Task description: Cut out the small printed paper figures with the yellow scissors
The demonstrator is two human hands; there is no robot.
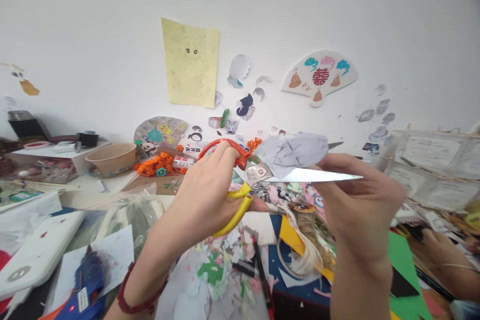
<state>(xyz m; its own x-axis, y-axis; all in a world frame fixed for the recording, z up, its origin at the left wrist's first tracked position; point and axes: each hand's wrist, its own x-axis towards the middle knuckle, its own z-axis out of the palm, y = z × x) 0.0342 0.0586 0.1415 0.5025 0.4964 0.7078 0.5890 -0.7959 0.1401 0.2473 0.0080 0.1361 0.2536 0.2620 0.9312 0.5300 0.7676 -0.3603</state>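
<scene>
Scissors with one red and one yellow handle (260, 172) are held up over the table, with my left hand (204, 185) closed round the handles. Their blades point right and lie around the lower edge of a rounded grey paper piece (298, 152) with pencil lines. My right hand (358, 195) pinches that paper at its right end, its fingers close to the blade tips. Several colourful paper scraps (212, 270) lie below the hands.
A blue glue gun (89, 277) and a white device (41, 250) lie at the left, near a round tan bowl (112, 156). Twine (309, 230) and green paper (403, 260) are at the right. Another person's arm (450, 260) shows at the right edge.
</scene>
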